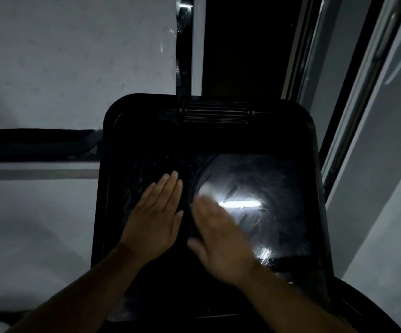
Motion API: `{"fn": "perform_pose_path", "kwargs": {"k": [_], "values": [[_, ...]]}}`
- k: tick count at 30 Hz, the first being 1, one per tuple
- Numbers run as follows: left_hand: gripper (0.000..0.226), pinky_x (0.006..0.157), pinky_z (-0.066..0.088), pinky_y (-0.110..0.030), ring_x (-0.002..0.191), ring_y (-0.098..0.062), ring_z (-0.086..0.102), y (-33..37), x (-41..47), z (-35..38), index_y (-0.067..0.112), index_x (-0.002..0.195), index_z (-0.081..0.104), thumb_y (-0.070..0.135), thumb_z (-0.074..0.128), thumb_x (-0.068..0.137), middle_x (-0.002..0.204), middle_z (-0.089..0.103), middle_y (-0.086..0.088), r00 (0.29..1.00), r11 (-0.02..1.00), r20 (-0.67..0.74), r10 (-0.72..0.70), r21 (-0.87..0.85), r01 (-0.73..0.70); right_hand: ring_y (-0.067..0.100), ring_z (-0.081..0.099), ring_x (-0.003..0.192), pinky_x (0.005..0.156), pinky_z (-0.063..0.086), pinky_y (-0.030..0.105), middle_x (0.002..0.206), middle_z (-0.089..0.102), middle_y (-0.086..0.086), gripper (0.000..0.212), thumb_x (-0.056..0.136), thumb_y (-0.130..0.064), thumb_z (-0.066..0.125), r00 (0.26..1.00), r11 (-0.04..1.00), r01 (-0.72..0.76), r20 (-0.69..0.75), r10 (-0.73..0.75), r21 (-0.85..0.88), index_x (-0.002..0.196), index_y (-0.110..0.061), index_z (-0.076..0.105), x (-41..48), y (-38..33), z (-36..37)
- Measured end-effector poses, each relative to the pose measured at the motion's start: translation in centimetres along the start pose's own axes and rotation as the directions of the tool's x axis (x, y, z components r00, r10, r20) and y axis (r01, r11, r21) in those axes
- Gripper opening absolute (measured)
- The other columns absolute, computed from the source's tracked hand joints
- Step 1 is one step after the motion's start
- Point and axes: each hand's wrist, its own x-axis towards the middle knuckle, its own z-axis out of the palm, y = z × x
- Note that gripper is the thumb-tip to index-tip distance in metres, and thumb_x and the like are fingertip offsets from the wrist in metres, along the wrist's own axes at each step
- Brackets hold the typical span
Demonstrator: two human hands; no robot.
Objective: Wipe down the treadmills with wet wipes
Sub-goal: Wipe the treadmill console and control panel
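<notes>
Near the middle of the black treadmill console (209,140), the left hand (156,224) is lying flat on the surface, fingers straight and together, holding nothing. Just to its right, the right hand (221,239) is showing blurred over a pale wet wipe (205,189) that is peeking out at its fingertips. Whether it is gripping the wipe I cannot tell.

This looks like a dim indoor exercise room: a glossy black treadmill console (146,131) with rounded corners and a ribbed vent (216,113) fills the view (a bright strip-shaped reflection (239,203) glints on its round display (254,174)). Pale speckled floor tiles (74,56) spread to the left, and metal-framed glass panels (334,97) run along the right.
</notes>
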Motion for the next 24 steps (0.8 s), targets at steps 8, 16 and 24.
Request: {"fn": "perform_pose_path", "kwargs": {"k": [8,16,24], "values": [[0.062,0.122,0.021,-0.044,0.151,-0.028,0.025,1.0,-3.3,-0.5,0.0,0.152,0.036,0.034,0.033,0.101,0.163,0.027,-0.016,1.0,1.0,0.02,-0.009,0.003,0.009,0.022,0.003,0.156,0.124,0.009,0.04,0.168,0.012,0.009,0.071,0.104,-0.052,0.032,0.976,0.976,-0.217,-0.031,0.218,0.016,0.16,-0.009,0.02,-3.2,0.2,-0.1],[0.062,0.124,0.017,-0.042,0.153,-0.026,0.02,0.4,-3.8,-0.3,0.002,0.155,0.032,0.036,0.031,0.102,0.165,0.023,-0.014,0.999,1.0,0.044,0.011,0.006,-0.012,0.026,0.009,0.156,0.124,0.012,0.04,0.169,0.004,0.004,0.071,0.1,-0.047,0.041,0.979,0.979,-0.203,-0.043,0.202,-0.031,0.158,-0.008,0.025,-5.9,2.1,-0.3],[0.062,0.122,0.02,-0.044,0.153,-0.026,0.021,0.5,-3.8,-0.3,0.002,0.154,0.034,0.036,0.033,0.102,0.164,0.024,-0.014,0.999,1.0,0.047,-0.001,-0.004,0.001,0.02,0.015,0.155,0.124,0.019,0.037,0.165,0.02,0.008,0.072,0.082,-0.016,0.045,0.998,0.993,-0.001,0.06,-0.006,0.119,0.154,-0.005,0.036,-7.8,0.1,0.0]]}}
